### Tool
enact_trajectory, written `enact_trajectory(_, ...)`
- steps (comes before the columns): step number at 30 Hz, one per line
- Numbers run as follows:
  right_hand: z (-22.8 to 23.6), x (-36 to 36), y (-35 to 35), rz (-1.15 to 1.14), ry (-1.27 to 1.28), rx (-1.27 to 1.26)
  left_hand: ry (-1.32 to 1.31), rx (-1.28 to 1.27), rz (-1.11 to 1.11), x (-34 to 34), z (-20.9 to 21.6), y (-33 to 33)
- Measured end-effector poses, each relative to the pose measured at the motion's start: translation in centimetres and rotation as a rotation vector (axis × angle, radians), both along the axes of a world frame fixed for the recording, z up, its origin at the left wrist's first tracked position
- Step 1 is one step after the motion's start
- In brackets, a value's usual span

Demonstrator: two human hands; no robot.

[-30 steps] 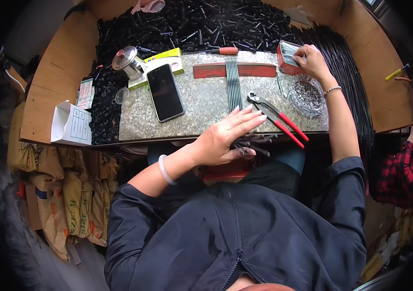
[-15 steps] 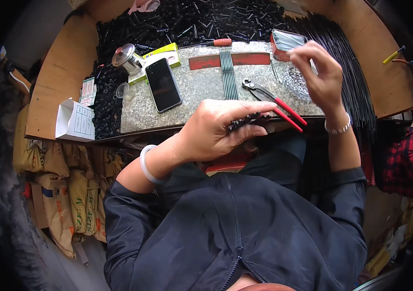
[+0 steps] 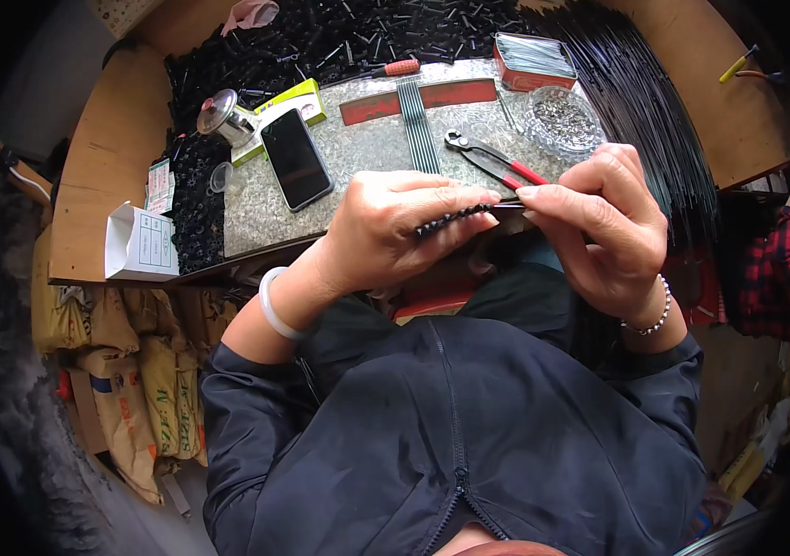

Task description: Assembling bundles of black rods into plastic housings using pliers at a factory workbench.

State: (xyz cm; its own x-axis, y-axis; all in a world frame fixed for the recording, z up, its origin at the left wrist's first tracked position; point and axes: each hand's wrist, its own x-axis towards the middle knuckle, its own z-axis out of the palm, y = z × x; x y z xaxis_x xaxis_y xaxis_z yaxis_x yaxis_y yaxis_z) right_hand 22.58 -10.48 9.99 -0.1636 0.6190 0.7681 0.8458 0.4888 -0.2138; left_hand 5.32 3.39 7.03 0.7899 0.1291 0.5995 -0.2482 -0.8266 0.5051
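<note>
My left hand [image 3: 367, 232] is closed around a row of small ridged black parts [image 3: 453, 221], held level above the table's front edge. Close beside it, my right hand [image 3: 613, 222] has thumb and forefinger pinched together at the end of that row. A thin shiny sliver shows between the fingertips, too small to name. Just behind my hands lie pincers with red handles [image 3: 527, 173], their jaws pointing away. Several thin greenish rods [image 3: 418, 130] lie side by side across a red bar [image 3: 367, 108]. A glass dish [image 3: 529, 139] of tiny metal pieces stands behind my right hand.
A black phone [image 3: 297, 159], a metal canister [image 3: 228, 118] and a white carton [image 3: 142, 243] stand at left. Black parts [image 3: 358, 37] heap along the back. Long dark rods [image 3: 659, 120] and a red box of thin rods [image 3: 506, 79] lie right. Another person's plaid sleeve [image 3: 780, 269] shows far right.
My right hand has come down and left from over the glass dish to the black parts, fingers now pinched. My left hand still holds them. The whole view has shifted slightly.
</note>
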Motion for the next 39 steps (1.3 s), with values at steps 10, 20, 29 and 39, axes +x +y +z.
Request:
enact_trajectory(10, 0.2, -0.4, 0.0, 0.009, 0.001, -0.005, -0.122, 0.022, 0.019, 0.3, -0.7, 0.1)
enact_trajectory(20, 0.0, -0.4, 0.1, 0.006, 0.013, -0.020, 0.020, 0.007, 0.019, -0.3, -0.4, 0.0)
enact_trajectory(29, 0.3, -0.3, 0.5, 0.011, -0.158, 0.054, -0.020, 0.016, -0.020, -0.3, -0.2, -0.2)
enact_trajectory(39, 0.2, -0.2, 1.0, 0.063, -0.191, 0.100, -0.155, 0.164, 0.035, 0.7, -1.4, 0.1)
